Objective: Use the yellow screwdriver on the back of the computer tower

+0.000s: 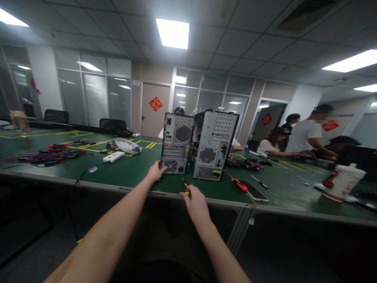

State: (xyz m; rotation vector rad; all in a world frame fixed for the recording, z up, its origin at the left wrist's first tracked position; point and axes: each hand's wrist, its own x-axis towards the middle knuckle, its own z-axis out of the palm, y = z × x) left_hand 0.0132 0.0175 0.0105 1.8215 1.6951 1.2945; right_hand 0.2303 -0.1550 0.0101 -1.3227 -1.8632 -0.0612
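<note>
Two computer cases stand upright side by side on the green table, rear panels facing me. My left hand (156, 172) grips the lower left edge of the smaller case (176, 145). Wrapped round the handle of a black and yellow screwdriver (184, 188) are the fingers of my right hand (194, 198), near the table's front edge. The screwdriver's shaft points up at the bottom of the smaller case; whether its tip touches is too small to tell. The larger case (215, 145) stands just to the right, touched by neither hand.
Right of the cases lie a red screwdriver (241, 186), a phone (255, 190) and a white cup (343, 182). Cables (50, 156), a power strip (114, 157) and a white basket (128, 146) lie left on the table (141, 182). Several people are at the back right.
</note>
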